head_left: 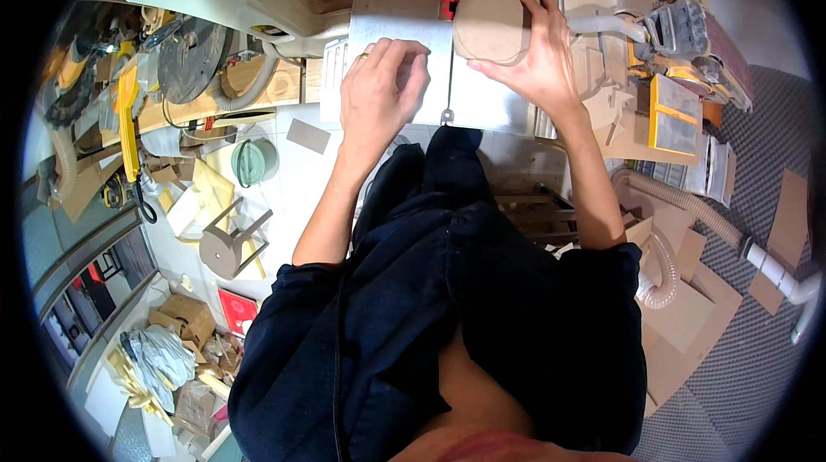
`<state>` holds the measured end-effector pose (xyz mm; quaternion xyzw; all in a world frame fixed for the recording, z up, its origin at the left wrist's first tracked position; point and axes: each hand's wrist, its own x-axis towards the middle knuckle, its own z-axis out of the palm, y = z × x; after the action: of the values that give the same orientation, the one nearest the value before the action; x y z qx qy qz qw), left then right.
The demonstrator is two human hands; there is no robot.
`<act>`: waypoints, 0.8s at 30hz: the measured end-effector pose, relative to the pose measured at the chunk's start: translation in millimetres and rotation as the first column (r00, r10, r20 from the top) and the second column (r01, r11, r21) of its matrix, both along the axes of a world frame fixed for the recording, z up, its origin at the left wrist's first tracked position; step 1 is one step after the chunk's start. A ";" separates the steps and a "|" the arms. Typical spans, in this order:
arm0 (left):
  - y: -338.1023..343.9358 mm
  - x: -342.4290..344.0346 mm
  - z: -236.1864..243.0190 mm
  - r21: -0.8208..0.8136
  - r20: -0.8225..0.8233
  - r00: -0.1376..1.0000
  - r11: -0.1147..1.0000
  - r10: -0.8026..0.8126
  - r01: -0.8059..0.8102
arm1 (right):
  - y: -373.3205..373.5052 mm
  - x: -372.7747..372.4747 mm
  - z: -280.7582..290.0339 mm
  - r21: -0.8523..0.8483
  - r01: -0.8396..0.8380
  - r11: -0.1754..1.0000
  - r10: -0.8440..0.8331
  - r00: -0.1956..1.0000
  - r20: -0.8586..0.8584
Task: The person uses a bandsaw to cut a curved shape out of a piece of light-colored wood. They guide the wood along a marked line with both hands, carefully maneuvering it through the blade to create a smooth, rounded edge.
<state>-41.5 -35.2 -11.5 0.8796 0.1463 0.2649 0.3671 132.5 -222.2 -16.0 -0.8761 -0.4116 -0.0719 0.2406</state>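
You are pressing your right hand [538, 62] flat, fingers spread open, on a thin round disc of pale brown board [490, 27] with a smooth matte face. The disc is lying under your fingertips on the bare grey metal saw table [404, 19], just below a small red guard [447, 4]. Your left hand [379, 92] is resting knuckles-up beside it, fingers curled loosely on the metal, holding nothing, a ring showing on one finger.

brown cardboard boxes [185, 316] sit on the floor at lower left, just beside a flat red square package [237, 309] with pale print.
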 end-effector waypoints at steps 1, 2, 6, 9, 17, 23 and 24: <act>0.0 -0.1 0.2 0.002 -0.004 1.000 1.000 0.001 -0.001 | 0.0 -0.3 0.4 0.001 0.001 1.000 -0.001 1.000 -0.004; 0.0 -0.1 -0.1 0.001 -0.004 1.000 1.000 0.001 -0.001 | -0.3 -0.3 0.1 0.007 -0.004 1.000 0.004 1.000 0.001; 0.3 -0.1 0.0 -0.002 -0.008 1.000 1.000 -0.001 0.001 | -0.5 0.4 -1.1 0.026 -0.016 1.000 0.016 1.000 0.011; 1.5 0.0 -2.2 0.021 0.002 1.000 1.000 -0.009 0.009 | -0.3 0.9 -1.9 0.029 -0.014 0.999 0.013 1.000 0.024; 1.1 -0.9 -1.3 0.020 -0.005 1.000 1.000 -0.015 0.015 | 0.9 3.3 -3.0 0.052 -0.030 0.998 0.027 0.998 0.053; 1.4 -1.0 -0.3 0.037 -0.003 1.000 0.999 -0.019 0.019 | -0.7 2.8 -3.0 0.049 -0.031 0.998 0.028 0.998 0.053; 1.9 -1.5 0.1 0.047 -0.008 1.000 0.999 -0.023 0.023 | -0.7 2.7 -2.7 0.046 -0.030 0.998 0.028 0.998 0.048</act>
<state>-43.0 -33.2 -11.4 0.8906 0.1313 0.2609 0.3487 135.2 -222.9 -18.7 -0.8622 -0.4280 -0.0988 0.2523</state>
